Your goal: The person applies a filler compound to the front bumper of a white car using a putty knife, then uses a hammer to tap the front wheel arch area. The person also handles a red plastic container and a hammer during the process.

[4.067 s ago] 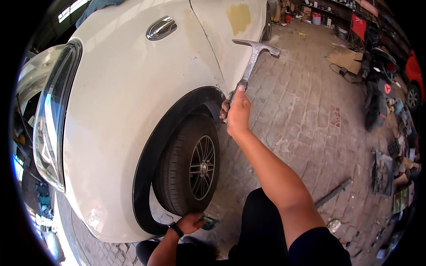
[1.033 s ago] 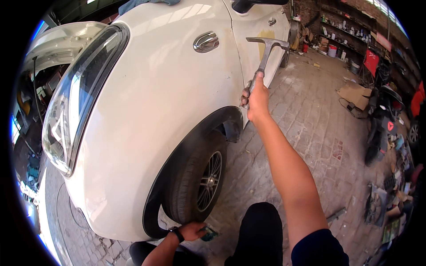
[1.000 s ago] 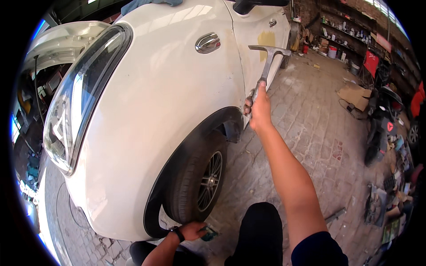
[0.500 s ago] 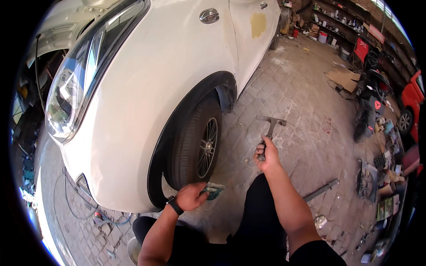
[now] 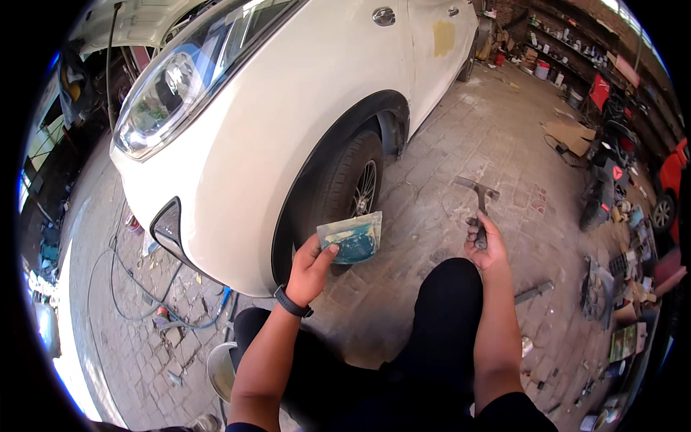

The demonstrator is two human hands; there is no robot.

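Note:
My left hand [image 5: 311, 268] grips a blue-green filler spreader [image 5: 353, 241] by its left edge, thumb on its face. Pale dried filler streaks the spreader, which is held up in front of the front tyre [image 5: 344, 183] of a white car. Farther right, my right hand [image 5: 486, 243] is closed around the handle of a dark metal body hammer [image 5: 478, 189]. Its long narrow head points up and away from me, above the floor and apart from the car. The fender [image 5: 252, 137] is on my left, bordered by a black wheel-arch trim [image 5: 306, 173].
A blue air hose [image 5: 224, 301] trails over the paving at left, near a round container [image 5: 220, 371] beside my leg. A metal bar [image 5: 534, 292] lies right of my right arm. Tools and parts clutter the right side, with a flattened cardboard sheet [image 5: 570, 135] farther back.
The left hand has raised the spreader from low beside the tyre, turning its face into view. The right hand still holds the hammer. My view has shifted, bringing more of the car's front in.

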